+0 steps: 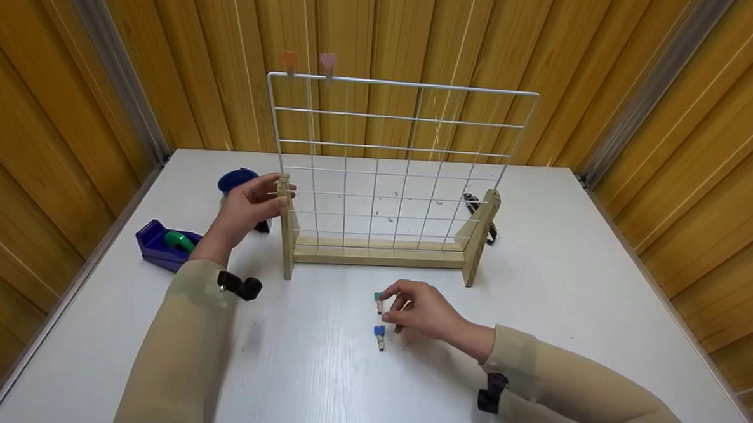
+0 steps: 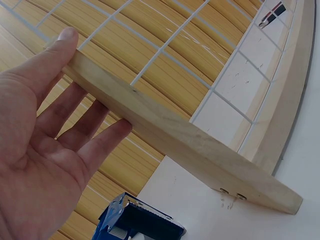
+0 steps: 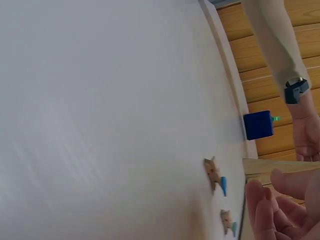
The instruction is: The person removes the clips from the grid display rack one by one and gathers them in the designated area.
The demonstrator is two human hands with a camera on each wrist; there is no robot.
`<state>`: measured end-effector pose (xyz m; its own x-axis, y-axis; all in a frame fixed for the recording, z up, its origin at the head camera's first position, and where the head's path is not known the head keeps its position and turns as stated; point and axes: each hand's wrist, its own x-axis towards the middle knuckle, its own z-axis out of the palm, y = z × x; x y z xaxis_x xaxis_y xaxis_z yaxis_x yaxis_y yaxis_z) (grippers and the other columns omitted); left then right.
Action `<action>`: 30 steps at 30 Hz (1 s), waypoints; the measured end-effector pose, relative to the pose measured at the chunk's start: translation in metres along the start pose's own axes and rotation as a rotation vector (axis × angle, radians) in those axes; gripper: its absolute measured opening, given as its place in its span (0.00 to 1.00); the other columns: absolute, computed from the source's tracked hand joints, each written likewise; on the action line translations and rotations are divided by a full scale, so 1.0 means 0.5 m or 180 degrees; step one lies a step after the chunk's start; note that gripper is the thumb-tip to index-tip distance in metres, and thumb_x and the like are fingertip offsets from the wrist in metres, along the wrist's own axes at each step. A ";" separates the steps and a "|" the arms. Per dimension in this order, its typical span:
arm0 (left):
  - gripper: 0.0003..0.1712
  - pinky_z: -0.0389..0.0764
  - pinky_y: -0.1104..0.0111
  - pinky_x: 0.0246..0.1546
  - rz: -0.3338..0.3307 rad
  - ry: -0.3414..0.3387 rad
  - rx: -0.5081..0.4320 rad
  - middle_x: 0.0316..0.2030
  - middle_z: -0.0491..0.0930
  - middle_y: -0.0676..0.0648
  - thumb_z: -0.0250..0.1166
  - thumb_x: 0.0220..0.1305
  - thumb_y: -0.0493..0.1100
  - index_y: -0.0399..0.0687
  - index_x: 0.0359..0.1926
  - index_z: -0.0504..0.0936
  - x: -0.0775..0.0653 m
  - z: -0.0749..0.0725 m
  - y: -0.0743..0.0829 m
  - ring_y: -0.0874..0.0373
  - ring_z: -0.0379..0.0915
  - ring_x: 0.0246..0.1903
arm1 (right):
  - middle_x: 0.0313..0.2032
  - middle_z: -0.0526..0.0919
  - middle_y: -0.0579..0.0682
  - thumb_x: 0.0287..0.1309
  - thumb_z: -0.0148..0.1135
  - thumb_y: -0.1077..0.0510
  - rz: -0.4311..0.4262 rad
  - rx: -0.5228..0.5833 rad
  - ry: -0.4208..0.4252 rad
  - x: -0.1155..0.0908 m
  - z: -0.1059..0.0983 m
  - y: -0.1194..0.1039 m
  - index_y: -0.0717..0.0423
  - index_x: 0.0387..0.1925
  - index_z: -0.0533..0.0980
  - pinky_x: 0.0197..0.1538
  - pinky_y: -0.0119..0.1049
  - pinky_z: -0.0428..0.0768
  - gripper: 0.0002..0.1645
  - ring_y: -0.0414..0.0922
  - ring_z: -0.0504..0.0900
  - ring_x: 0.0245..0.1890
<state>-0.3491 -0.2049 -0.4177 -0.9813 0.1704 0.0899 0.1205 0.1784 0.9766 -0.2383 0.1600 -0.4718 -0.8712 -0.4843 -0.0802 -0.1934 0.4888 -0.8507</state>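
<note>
My left hand grips the left wooden upright of a stand that holds a white wire grid. In the left wrist view, the thumb lies on one side of the upright and the fingers on the other. My right hand, fingers loosely bent, hovers beside a small wooden clothespin with a green heart. Nearer to me lies a clothespin with a blue heart. Both pins appear apart from the fingers in the right wrist view. An orange heart clothespin and a pink one sit on the grid's top wire.
To the left stand a dark blue tape dispenser with a green roll and a blue round item, partly hidden by the left hand. A black object lies behind the right upright. Wood-patterned walls enclose the white table.
</note>
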 end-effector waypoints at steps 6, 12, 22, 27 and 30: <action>0.34 0.83 0.72 0.57 -0.0047 0.0028 0.0032 0.66 0.79 0.47 0.70 0.68 0.52 0.59 0.73 0.72 -0.003 -0.001 0.003 0.54 0.76 0.65 | 0.38 0.87 0.54 0.63 0.70 0.61 -0.0210 0.0088 0.0118 0.007 -0.047 -0.071 0.58 0.55 0.81 0.42 0.49 0.89 0.19 0.47 0.88 0.34; 0.34 0.83 0.73 0.57 -0.0038 -0.0001 0.0029 0.67 0.78 0.46 0.70 0.69 0.50 0.59 0.73 0.71 -0.002 -0.001 0.002 0.55 0.76 0.64 | 0.43 0.88 0.57 0.64 0.70 0.60 -0.0500 0.0180 0.0267 0.010 -0.093 -0.157 0.58 0.55 0.81 0.46 0.35 0.88 0.19 0.46 0.88 0.40; 0.33 0.82 0.71 0.59 -0.0084 0.0018 0.0063 0.66 0.79 0.47 0.69 0.69 0.51 0.62 0.73 0.72 0.001 -0.001 0.001 0.54 0.76 0.64 | 0.49 0.88 0.55 0.65 0.69 0.61 -0.1086 0.0239 0.0653 0.045 -0.167 -0.297 0.58 0.55 0.81 0.50 0.32 0.86 0.17 0.44 0.87 0.45; 0.33 0.82 0.71 0.59 -0.0066 -0.0013 0.0048 0.67 0.79 0.47 0.69 0.69 0.50 0.62 0.73 0.71 0.000 -0.002 0.003 0.54 0.75 0.65 | 0.52 0.87 0.57 0.64 0.68 0.63 -0.1270 0.0371 0.0878 0.085 -0.201 -0.356 0.62 0.56 0.80 0.51 0.32 0.85 0.19 0.43 0.86 0.46; 0.34 0.82 0.71 0.59 -0.0095 -0.0014 0.0060 0.66 0.79 0.47 0.69 0.69 0.51 0.62 0.73 0.71 0.000 -0.002 0.003 0.55 0.76 0.65 | 0.51 0.87 0.59 0.63 0.68 0.65 -0.1400 0.0521 0.1012 0.114 -0.218 -0.389 0.65 0.56 0.80 0.52 0.33 0.85 0.20 0.42 0.86 0.46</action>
<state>-0.3492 -0.2057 -0.4158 -0.9838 0.1689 0.0599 0.0939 0.2016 0.9749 -0.2994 0.1163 -0.2541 -0.8223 -0.3621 0.4390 -0.5186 0.1590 -0.8401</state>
